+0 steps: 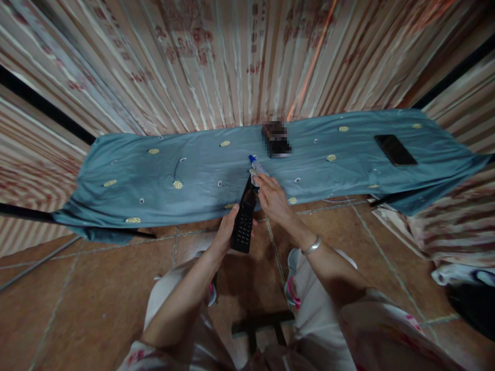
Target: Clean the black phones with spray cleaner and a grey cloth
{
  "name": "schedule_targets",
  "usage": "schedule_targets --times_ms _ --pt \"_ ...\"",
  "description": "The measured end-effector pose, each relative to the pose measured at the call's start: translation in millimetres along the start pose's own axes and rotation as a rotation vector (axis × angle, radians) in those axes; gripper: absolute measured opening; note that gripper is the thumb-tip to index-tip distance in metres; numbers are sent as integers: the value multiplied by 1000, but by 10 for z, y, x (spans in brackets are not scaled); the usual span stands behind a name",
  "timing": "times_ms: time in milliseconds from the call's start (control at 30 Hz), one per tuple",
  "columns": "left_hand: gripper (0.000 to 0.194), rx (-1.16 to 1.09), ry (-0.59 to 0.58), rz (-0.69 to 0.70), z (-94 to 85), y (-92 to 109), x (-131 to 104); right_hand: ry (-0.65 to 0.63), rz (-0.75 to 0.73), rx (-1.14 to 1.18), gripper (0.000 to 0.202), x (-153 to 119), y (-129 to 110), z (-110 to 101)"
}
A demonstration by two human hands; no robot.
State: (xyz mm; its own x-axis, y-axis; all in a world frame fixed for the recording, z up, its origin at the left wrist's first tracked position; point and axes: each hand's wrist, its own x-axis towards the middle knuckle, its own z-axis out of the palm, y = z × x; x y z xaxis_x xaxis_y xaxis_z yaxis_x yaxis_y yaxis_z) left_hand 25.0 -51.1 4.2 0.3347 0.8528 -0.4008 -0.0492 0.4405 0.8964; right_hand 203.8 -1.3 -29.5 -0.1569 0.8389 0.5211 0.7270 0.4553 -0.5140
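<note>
My left hand [227, 226] is wrapped around the lower part of a black cordless phone handset [243, 221], with its keypad facing up. The handset is held tilted at the front edge of the cloth-covered bench. My right hand [274, 198] is closed on a crumpled whitish wipe [254, 178] at the handset's upper end; its fingers partly hide the wipe. Just beyond those fingers is a clear or pale item with a blue cap [252, 159], perhaps a small bottle, though its body is partly covered.
A blue-green patterned cloth [201, 170] covers the long bench. On it are a pixelated dark object [277, 139] toward the back and a black smartphone [395, 150] at the right. Striped curtains [216, 62] hang behind; below is a tiled floor [108, 299].
</note>
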Motion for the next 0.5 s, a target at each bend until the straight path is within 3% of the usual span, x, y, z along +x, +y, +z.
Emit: schedule_targets --times_ms 267,500 --pt "63 -156 32 -30 -34 51 5 -4 39 24 46 -8 75 20" --pt "54 -244 63 -63 -60 73 28 -23 32 18 49 -52 -52 64"
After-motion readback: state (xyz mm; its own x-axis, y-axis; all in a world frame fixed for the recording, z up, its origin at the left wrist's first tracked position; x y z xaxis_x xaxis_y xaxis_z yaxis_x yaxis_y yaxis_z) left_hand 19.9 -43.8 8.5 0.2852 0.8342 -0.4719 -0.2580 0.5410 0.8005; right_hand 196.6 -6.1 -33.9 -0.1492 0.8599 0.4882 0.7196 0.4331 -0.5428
